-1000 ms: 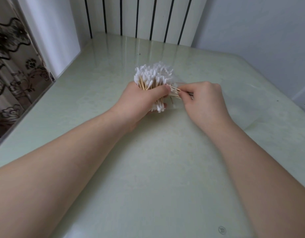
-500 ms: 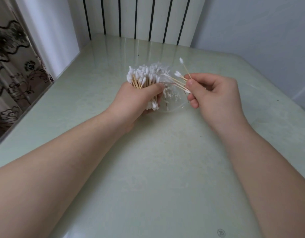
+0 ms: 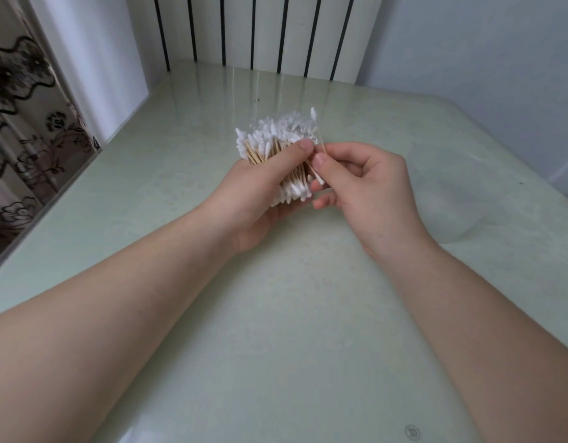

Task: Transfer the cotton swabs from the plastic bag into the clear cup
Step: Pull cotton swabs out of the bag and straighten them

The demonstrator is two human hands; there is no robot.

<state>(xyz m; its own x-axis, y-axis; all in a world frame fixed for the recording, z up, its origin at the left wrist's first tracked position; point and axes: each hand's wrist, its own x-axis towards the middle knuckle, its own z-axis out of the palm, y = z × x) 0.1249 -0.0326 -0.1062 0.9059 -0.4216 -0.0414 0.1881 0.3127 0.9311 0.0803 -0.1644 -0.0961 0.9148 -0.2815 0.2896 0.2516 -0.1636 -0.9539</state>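
Black flower shapes cover the curtain [image 3: 23, 129] out at 9 o'clock, beside the pale green table [image 3: 276, 330]. Next comes the left hand [image 3: 260, 199], near the middle of the table. Its fingers and thumb are curled tight round a fat bunch of cotton swabs [image 3: 270, 148]. White tips stick out at the top and the bottom. Something shiny seems to sit round the top tips. It may be the plastic bag, but I cannot tell. The right hand [image 3: 369, 190] touches the bunch on its 3 o'clock side. Its thumb and first finger pinch one swab [image 3: 319, 135], or maybe two, and a white tip points up to 12 o'clock. The other fingers are loosely bent and hold nothing. Further out at 3 o'clock a faint see-through shape sits on the table. I think it is the clear cup [image 3: 452, 206], and no swabs show inside it.

What could go wrong? The bunch is big and the sticks are thin and smooth. If the left hand's squeeze goes soft, swabs could slide out and scatter on the table. Pulling one stick could drag others out with it. The cup looks light, so a bump from the right hand could tip it.
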